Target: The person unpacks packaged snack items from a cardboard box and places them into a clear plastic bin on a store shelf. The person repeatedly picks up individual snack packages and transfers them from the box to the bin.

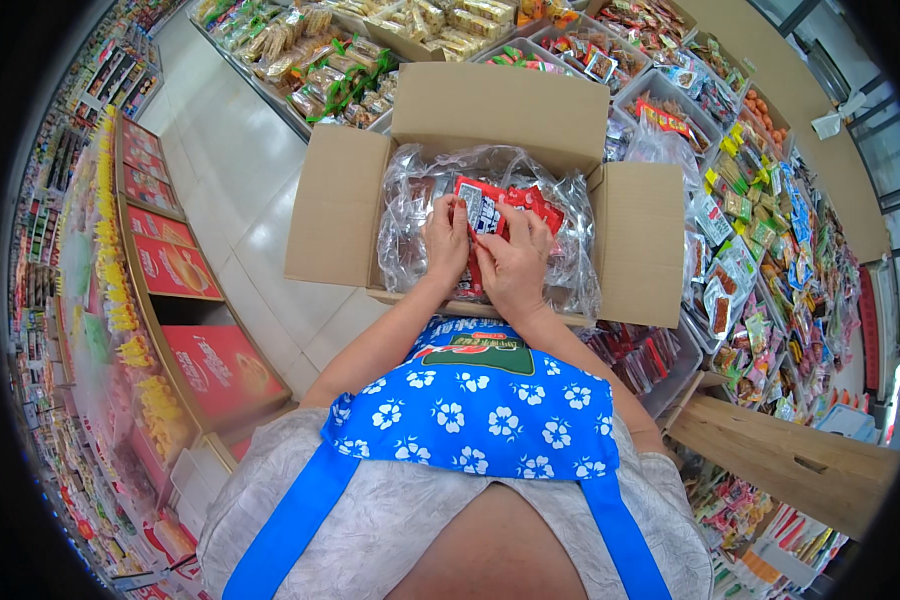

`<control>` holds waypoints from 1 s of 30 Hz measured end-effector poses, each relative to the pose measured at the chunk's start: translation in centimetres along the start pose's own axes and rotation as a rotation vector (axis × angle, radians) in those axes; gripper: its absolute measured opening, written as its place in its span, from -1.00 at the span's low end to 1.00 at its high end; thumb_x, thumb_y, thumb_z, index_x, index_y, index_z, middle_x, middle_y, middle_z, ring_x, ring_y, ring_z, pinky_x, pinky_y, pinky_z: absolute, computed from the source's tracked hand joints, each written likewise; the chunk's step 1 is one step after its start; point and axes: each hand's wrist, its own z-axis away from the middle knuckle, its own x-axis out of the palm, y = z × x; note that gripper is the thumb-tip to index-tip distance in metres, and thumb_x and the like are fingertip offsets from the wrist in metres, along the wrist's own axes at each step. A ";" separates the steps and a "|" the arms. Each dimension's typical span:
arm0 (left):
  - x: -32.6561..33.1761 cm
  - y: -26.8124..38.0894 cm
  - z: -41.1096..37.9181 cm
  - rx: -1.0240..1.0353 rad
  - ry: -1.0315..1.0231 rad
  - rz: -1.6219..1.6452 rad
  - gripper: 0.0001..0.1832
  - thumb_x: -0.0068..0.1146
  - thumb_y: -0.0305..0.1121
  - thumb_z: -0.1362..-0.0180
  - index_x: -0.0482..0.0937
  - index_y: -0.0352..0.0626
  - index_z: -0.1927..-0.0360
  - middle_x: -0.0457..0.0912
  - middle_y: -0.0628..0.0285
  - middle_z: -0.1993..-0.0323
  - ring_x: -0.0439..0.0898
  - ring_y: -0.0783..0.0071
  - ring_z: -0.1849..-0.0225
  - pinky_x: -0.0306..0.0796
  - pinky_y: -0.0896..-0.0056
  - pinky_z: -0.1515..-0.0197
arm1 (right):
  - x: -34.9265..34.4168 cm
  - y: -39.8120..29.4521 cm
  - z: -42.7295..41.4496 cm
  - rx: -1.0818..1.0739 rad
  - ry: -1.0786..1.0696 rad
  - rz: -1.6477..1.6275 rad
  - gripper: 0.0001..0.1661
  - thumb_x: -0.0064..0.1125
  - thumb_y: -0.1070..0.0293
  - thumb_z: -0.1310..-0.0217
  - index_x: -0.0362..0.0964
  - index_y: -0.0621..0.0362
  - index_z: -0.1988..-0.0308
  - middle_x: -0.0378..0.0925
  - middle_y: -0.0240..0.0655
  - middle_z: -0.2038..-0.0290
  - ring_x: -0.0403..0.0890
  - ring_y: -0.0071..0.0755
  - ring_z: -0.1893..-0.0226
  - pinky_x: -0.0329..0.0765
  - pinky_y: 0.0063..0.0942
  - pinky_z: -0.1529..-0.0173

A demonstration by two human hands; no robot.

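Note:
An open cardboard box (499, 101) stands before me, its flaps folded outward. A crumpled clear plastic liner (574, 259) fills it. Over the box, my left hand (448, 236) grips the left edge of a red snack packet (481, 210) with a pale printed panel. My right hand (516, 259) pinches the same packet at its lower right side, its fingers partly covering it. More red packets (544, 206) lie just beyond my right fingers. Red packaging also shows between my wrists, partly hidden. What lies deeper in the liner is hard to make out.
Bins of wrapped snacks (345, 79) stand beyond the box, and more loose packets (757, 217) fill bins to the right. A grey bin of dark red packets (637, 356) sits by my right forearm. On the left are a red-panelled display shelf (217, 367) and tiled floor (251, 225).

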 end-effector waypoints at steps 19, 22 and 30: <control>-2.0 3.2 -3.1 -0.877 0.088 1.175 -0.68 -0.16 -0.05 -0.42 0.41 0.04 0.39 0.43 0.38 0.57 0.44 0.46 0.57 0.37 0.36 0.52 | 1.2 -1.7 1.4 0.317 -0.270 -0.399 -0.59 0.33 0.39 -0.12 0.44 0.20 0.02 0.56 -0.05 0.18 0.60 0.02 0.23 0.53 -0.24 0.21; -1.2 2.6 -2.6 -0.760 0.106 0.937 -0.76 -0.14 -0.17 -0.42 0.47 -0.03 0.29 0.54 0.31 0.39 0.52 0.46 0.41 0.45 0.36 0.38 | 0.6 -1.1 0.0 0.452 -0.265 -0.193 -0.78 0.34 0.33 -0.10 0.50 0.22 0.31 0.53 -0.17 0.38 0.56 0.03 0.27 0.44 -0.12 0.24; -0.9 -0.5 -2.1 -0.457 -0.016 0.565 -0.43 -0.31 0.05 -0.49 0.48 -0.28 -0.11 0.56 0.11 -0.06 0.49 0.36 -0.07 0.28 0.32 -0.21 | 3.3 1.2 -1.4 0.136 -0.019 0.073 -0.63 0.41 0.39 0.07 0.54 0.24 0.19 0.50 -0.16 0.01 0.45 0.03 -0.04 0.37 -0.08 -0.14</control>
